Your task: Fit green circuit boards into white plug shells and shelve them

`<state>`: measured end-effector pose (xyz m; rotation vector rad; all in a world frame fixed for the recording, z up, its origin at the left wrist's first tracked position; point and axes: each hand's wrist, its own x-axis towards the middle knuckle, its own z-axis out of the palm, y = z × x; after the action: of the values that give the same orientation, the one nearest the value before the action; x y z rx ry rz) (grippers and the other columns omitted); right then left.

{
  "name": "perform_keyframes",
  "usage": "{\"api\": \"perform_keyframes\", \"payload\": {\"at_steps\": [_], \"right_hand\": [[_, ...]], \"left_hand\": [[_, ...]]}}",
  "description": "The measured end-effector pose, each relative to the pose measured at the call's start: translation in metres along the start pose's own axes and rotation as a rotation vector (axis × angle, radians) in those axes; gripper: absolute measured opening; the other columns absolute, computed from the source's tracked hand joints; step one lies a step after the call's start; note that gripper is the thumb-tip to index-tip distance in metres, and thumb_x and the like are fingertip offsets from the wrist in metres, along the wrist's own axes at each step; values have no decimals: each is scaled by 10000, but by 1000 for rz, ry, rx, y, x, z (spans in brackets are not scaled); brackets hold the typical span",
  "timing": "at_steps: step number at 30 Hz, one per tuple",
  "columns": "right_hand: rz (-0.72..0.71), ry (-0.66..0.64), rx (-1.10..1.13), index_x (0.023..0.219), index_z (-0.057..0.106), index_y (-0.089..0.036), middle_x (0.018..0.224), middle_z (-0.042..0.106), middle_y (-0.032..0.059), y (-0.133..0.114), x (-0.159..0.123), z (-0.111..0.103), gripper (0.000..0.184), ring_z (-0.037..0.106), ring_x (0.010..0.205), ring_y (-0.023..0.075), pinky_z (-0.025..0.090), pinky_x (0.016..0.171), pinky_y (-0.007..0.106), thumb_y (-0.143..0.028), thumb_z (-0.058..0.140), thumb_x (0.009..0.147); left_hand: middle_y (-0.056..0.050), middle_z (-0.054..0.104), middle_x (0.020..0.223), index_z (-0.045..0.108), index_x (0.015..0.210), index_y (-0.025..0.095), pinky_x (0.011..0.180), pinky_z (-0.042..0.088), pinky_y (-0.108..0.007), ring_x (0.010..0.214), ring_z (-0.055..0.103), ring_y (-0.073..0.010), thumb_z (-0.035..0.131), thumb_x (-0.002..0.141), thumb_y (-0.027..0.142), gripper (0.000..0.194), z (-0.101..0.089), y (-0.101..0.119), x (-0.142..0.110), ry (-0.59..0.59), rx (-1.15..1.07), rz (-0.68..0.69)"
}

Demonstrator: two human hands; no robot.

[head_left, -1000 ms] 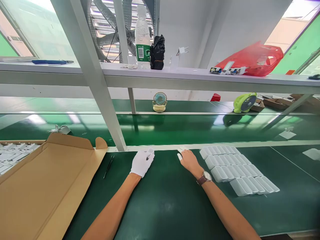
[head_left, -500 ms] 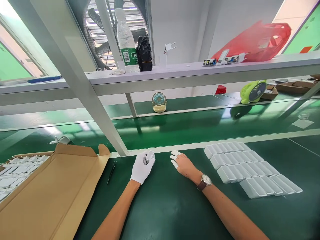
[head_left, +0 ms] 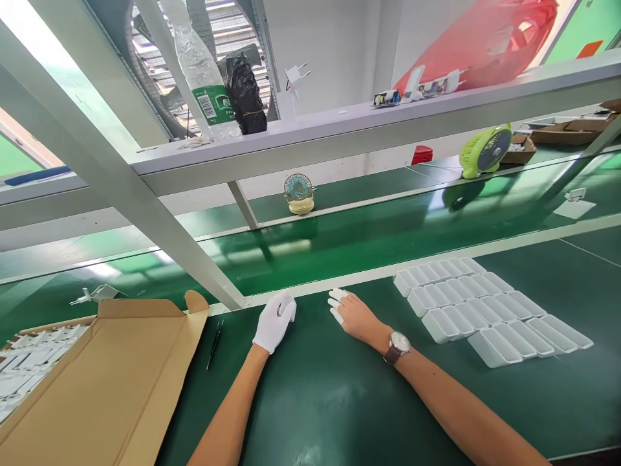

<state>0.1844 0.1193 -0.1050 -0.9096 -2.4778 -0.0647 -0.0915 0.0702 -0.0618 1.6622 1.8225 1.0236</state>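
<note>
My left hand, in a white glove, rests on the green bench with its fingers curled round a small white plastic part. A hand's width to the right lies my right hand, bare apart from white finger cots and a wristwatch, fingers resting flat on the bench with nothing seen in them. Rows of several white plastic cases lie on the bench just right of my right hand.
An open cardboard box with white parts inside sits at the left, black tweezers beside it. A conveyor belt runs behind the bench. A slanted white post holds a shelf with a bottle. Two small fans stand further back.
The camera has tilted and shifted, so the shelf and cases slide in view. Both hands stay close together on the bench; the left keeps its grip on the white part.
</note>
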Motion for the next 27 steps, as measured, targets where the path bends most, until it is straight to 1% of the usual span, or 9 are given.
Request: {"api": "perform_keyframes", "payload": {"at_steps": [8, 11, 13, 14, 16, 19, 21, 24, 27], "right_hand": [[25, 21, 31, 1282, 659, -138, 1352, 648, 146, 3, -2, 3, 319, 535, 1350, 289, 443, 1130, 481, -233, 466, 1047], [39, 30, 44, 1276, 662, -140, 1353, 647, 146, 3, -2, 3, 312, 543, 1340, 284, 449, 1126, 477, -241, 478, 1045], [46, 36, 51, 1268, 666, -143, 1344, 652, 143, 3, -2, 1, 308, 549, 1332, 283, 455, 1120, 476, -242, 479, 1044], [47, 40, 54, 1264, 668, -144, 1339, 655, 142, 2, -2, 1, 306, 553, 1328, 284, 460, 1115, 476, -242, 480, 1044], [44, 51, 58, 1252, 674, -147, 1324, 663, 140, 2, -2, 0, 298, 559, 1321, 287, 473, 1101, 476, -240, 487, 1039], [25, 78, 58, 1212, 694, -145, 1275, 686, 145, 2, -2, 1, 281, 578, 1299, 302, 496, 1074, 491, -216, 496, 1026], [9, 97, 57, 1192, 703, -144, 1254, 694, 150, 3, -2, 5, 279, 592, 1281, 311, 507, 1057, 506, -195, 491, 1018], [-4, 115, 53, 1194, 706, -144, 1255, 693, 156, 6, -4, 14, 294, 598, 1270, 313, 511, 1050, 512, -191, 477, 1017], [-4, 112, 50, 1212, 707, -154, 1252, 696, 153, 9, -7, 24, 312, 601, 1265, 312, 498, 1063, 517, -188, 473, 1009]], "left_hand": [[-84, 688, 1214, 562, 1434, 196, 873, 527, -359, 925, 651, -195, 511, 957, 454, 544, -1, -2, -4, 99, 78, 0], [-92, 696, 1103, 624, 1337, 179, 829, 532, -371, 896, 641, -207, 484, 976, 438, 465, -6, -1, -8, 306, 79, 44], [-98, 691, 1074, 678, 1182, 179, 849, 532, -373, 965, 641, -222, 475, 988, 406, 360, -7, 4, -15, 467, 52, 132], [-96, 690, 1053, 691, 1099, 186, 856, 533, -371, 976, 642, -222, 476, 992, 384, 311, -6, 8, -21, 498, 34, 197], [-80, 691, 957, 701, 975, 210, 831, 538, -359, 901, 648, -207, 482, 993, 352, 261, 2, 20, -36, 404, 9, 335], [-69, 678, 822, 715, 841, 230, 767, 543, -332, 790, 648, -191, 507, 973, 367, 282, 25, 42, -58, 48, 8, 446], [-51, 665, 759, 708, 757, 231, 706, 521, -294, 736, 640, -174, 549, 938, 386, 286, 41, 52, -65, -216, 60, 420], [-24, 663, 709, 691, 691, 206, 628, 467, -250, 661, 609, -137, 606, 881, 371, 265, 53, 60, -60, -299, 103, 379], [-1, 646, 655, 694, 721, 174, 548, 407, -228, 587, 563, -113, 607, 844, 354, 234, 55, 62, -43, -419, 78, 168]]}}
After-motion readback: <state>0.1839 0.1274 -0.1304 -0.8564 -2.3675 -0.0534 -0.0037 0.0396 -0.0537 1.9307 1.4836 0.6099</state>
